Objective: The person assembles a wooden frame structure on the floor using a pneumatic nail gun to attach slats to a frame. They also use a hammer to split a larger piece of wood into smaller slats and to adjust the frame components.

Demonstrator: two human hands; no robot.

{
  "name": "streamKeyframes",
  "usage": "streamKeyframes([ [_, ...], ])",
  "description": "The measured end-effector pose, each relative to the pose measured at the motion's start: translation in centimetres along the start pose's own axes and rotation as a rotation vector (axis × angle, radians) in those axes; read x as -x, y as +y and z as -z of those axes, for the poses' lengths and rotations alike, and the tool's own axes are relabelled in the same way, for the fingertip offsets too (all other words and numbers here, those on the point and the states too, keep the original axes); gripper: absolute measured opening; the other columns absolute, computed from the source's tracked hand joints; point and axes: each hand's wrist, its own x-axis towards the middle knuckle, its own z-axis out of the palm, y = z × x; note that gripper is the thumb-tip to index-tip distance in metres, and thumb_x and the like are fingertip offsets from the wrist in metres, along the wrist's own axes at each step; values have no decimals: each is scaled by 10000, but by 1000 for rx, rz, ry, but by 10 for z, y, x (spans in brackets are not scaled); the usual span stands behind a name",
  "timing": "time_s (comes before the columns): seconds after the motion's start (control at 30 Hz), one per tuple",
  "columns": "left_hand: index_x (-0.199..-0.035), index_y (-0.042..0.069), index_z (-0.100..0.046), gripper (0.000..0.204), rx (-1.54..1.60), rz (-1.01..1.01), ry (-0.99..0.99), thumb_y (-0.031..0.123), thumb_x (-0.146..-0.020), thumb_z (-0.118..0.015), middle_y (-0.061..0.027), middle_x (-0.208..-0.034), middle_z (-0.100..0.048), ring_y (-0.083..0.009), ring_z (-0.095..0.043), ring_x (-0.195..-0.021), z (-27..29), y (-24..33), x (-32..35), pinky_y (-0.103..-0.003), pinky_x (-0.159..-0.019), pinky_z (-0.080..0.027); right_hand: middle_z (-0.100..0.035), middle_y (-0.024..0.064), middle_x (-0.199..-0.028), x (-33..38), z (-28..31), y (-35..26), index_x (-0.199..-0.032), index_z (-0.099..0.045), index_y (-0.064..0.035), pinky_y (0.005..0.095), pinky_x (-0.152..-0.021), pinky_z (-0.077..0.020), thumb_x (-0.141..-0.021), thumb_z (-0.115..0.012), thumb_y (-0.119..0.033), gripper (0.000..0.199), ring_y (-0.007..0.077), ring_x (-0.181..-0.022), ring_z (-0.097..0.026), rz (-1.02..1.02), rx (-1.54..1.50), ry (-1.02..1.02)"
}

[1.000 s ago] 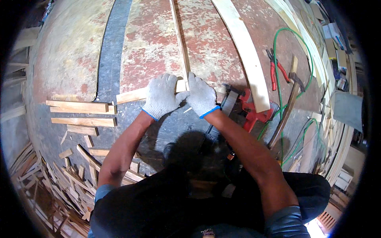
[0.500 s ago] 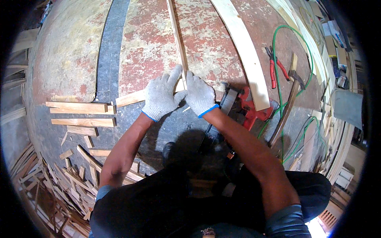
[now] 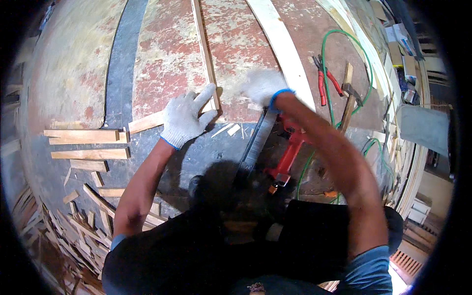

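My left hand (image 3: 187, 117), in a grey knit glove, lies with fingers spread at the corner where two pieces of wood meet. One is a long thin wooden strip (image 3: 202, 42) running away from me; the other is a short wooden piece (image 3: 146, 122), partly hidden under the hand. My right hand (image 3: 265, 87), gloved too, is smeared by motion, so its fingers cannot be read. It is over the far end of a red nail gun (image 3: 292, 153) with a long grey magazine (image 3: 258, 140). Whether it touches the tool cannot be told.
A wide pale board (image 3: 282, 42) lies beyond the right hand. Red-handled pliers (image 3: 322, 81), a hammer (image 3: 350, 96) and a green hose (image 3: 323, 49) are at the right. Cut wood pieces (image 3: 88, 153) lie at the left, with a scrap heap (image 3: 83, 226) nearer me.
My right hand has left the wood joint and moved right, over the nail gun. My left hand stays at the joint. The whole view has shifted, so things appear further left.
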Motion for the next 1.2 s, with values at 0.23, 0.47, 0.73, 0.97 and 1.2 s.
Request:
streamKeyframes([
  [0.23,-1522,235,-515,682,-35,20,7,464,-905,-692,-156,-936,-646,-375,-650,-821,3,-3,4,-487,-734,-520,-701,283,-952,103,60,84,-905,-713,14,578,-803,-541,-898,-591,-359,393,472,-919,-694,-103,172,124],
  [0.47,-1516,228,-529,695,-19,10,13,454,-885,-715,-173,-914,-639,-383,-646,-808,-5,-3,1,-493,-724,-513,-723,145,-831,227,-54,81,-943,-737,24,435,-727,-563,-919,-689,-392,419,280,-756,-694,-818,-968,-34],
  [0.73,-1500,171,-547,705,-34,-47,105,415,-869,-745,-144,-867,-631,-371,-635,-785,-11,-5,4,-477,-709,-498,-707,72,-996,221,-138,25,-1092,-705,20,348,-830,-521,-941,-706,-277,333,176,-915,-646,-925,-1303,484],
  [0.97,-1500,176,-543,681,-34,-38,82,451,-900,-710,-187,-934,-661,-386,-661,-861,-13,-5,1,-486,-771,-524,-685,52,-950,206,-144,18,-1047,-677,-42,349,-792,-521,-988,-647,-263,231,186,-837,-636,-720,-1828,491],
  [1.2,-1508,173,-529,700,-53,-40,82,443,-891,-720,-185,-946,-659,-379,-657,-874,-14,-6,-1,-480,-777,-520,-489,13,-614,184,-88,18,-759,-538,-126,379,-577,-463,-965,-601,-383,335,202,-545,-507,-330,-2322,7],
])
